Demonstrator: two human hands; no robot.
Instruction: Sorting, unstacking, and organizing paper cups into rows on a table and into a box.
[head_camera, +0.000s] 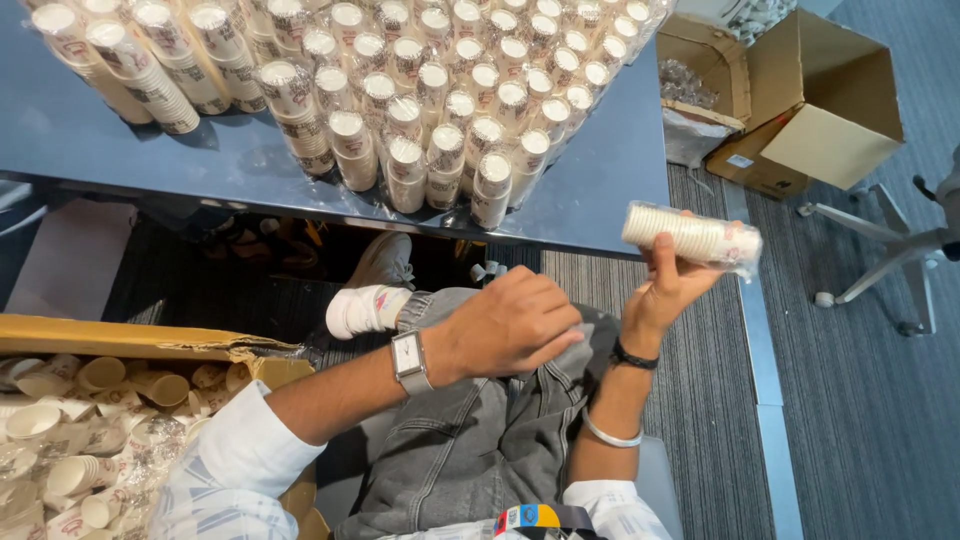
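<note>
My right hand (665, 285) is raised and grips a short stack of paper cups in a clear plastic sleeve (692, 238), held sideways just off the table's right corner. My left hand (510, 325) hovers over my knee, knuckles up and fingers curled loosely; I see nothing in it. A square watch sits on my left wrist, a dark band and a silver bangle on the right. Several stacks of printed paper cups (420, 110) stand on the dark blue table (610, 190) in front of me.
A cardboard box (130, 340) at my lower left holds loose cups (60, 440) jumbled together. An open cardboard box (800, 100) with clear plastic cups (685, 85) sits on the floor at the upper right. The base of a swivel chair (880, 250) stands at the right.
</note>
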